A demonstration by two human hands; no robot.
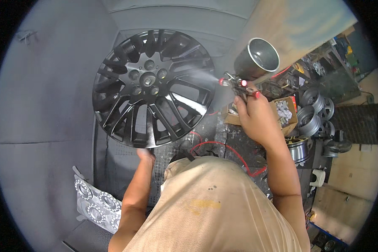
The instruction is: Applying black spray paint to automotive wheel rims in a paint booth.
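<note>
The spray gun [238,85] sits in the right hand [257,117], just beyond the thumb, its grey cup [256,61] rising on the far side. The right hand is closed around the gun's handle; the forearm extends far from the near right, bending slightly left. The black multi-spoke wheel [148,98] lies to the far left of the gun, apart from it. The left hand [145,154] is at the wheel's near edge, forearm reaching far; its fingers are hidden beneath, so grip cannot be determined. The gun's nozzle points left, with spray mist toward the wheel's right side; its long axis runs left to right, the rear end slightly nearer. The wheel's spoked face is turned toward the camera.
</note>
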